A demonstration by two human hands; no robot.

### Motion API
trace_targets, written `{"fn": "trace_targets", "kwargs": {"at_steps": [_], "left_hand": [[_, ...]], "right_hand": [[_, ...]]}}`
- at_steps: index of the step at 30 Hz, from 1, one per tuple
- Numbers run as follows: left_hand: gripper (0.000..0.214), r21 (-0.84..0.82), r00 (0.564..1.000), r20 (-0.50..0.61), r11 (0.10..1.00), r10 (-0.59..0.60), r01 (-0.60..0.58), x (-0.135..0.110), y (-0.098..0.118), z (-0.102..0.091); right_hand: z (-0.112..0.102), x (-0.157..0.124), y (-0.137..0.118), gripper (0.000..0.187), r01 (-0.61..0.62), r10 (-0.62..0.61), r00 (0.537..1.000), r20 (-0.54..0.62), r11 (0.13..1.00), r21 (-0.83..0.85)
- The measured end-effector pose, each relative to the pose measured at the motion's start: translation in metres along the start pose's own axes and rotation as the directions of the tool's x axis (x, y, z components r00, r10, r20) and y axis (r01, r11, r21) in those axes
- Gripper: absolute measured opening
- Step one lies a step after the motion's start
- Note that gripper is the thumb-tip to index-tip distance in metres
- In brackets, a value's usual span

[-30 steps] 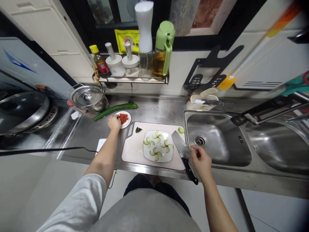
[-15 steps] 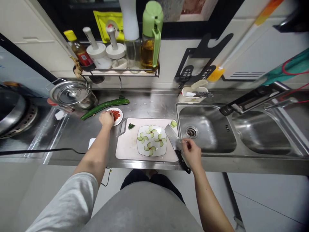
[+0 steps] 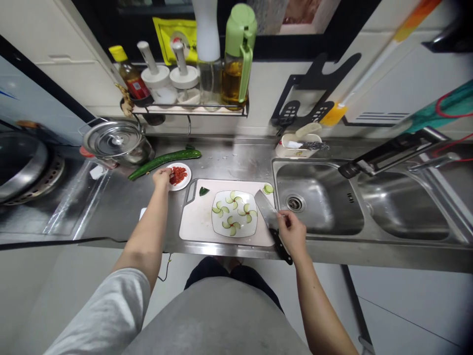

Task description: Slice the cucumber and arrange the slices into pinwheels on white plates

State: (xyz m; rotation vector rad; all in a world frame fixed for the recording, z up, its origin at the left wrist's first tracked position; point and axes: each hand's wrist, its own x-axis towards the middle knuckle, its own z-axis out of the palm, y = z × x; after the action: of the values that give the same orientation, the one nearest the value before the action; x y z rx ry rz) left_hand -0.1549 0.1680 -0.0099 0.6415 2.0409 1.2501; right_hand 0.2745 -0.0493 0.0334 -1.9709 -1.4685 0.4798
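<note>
My left hand (image 3: 162, 177) reaches to the left rim of a small white plate of chopped red bits (image 3: 179, 173). Its fingertips are pinched together at the bits; what they hold is too small to see. Beside a kitchen knife (image 3: 266, 209) my right hand (image 3: 292, 231) hovers with its fingers curled closed, and I cannot make out anything in them. The knife lies tilted across the right part of a white cutting board (image 3: 195, 222), its black handle past the front edge. On the board, a squarish plate (image 3: 217, 225) bears several pinwheels of cucumber slices (image 3: 233, 199) with red centres.
A long cucumber (image 3: 162, 161) lies behind the small plate, near a lidded steel pot (image 3: 120, 143). Cucumber slices (image 3: 268, 189) and a green end piece (image 3: 203, 191) rest on the board. The double sink (image 3: 321, 197) is at right; a condiment rack (image 3: 188, 111) hangs above.
The view has shifted slightly. My left hand is still at the small plate, its fingers a little further over the rim. My right hand stays by the knife, almost unmoved.
</note>
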Motion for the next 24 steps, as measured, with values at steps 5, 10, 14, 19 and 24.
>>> {"fn": "trace_targets", "kwargs": {"at_steps": [5, 10, 14, 19, 24], "left_hand": [[0.006, -0.099, 0.998, 0.048, 0.995, -0.031, 0.035, -0.002, -0.002, -0.003], [0.007, -0.132, 0.999, 0.038, 0.991, -0.033, 0.038, -0.007, 0.001, -0.009], [0.014, -0.17, 0.998, 0.055, 0.985, 0.012, -0.003, -0.035, 0.005, -0.003], [0.017, -0.144, 0.899, 0.316, 0.952, 0.302, -0.269, -0.117, -0.008, 0.016], [0.014, 0.019, 0.693, 0.537, 0.814, 0.481, -0.58, -0.203, -0.023, 0.004]], "right_hand": [[0.001, 0.001, -0.001, 0.036, 0.016, -0.016, 1.0, 0.001, 1.0, -0.017], [0.001, 0.0, -0.001, 0.037, 0.035, -0.035, 0.999, -0.005, 0.999, -0.028], [0.003, -0.002, -0.007, 0.037, 0.037, -0.037, 0.999, 0.008, 0.999, -0.016], [0.014, 0.0, -0.026, 0.032, 0.052, -0.054, 0.996, 0.077, 0.998, 0.035], [0.03, -0.005, -0.059, 0.023, 0.096, -0.131, 0.97, 0.207, 0.981, 0.167]]}}
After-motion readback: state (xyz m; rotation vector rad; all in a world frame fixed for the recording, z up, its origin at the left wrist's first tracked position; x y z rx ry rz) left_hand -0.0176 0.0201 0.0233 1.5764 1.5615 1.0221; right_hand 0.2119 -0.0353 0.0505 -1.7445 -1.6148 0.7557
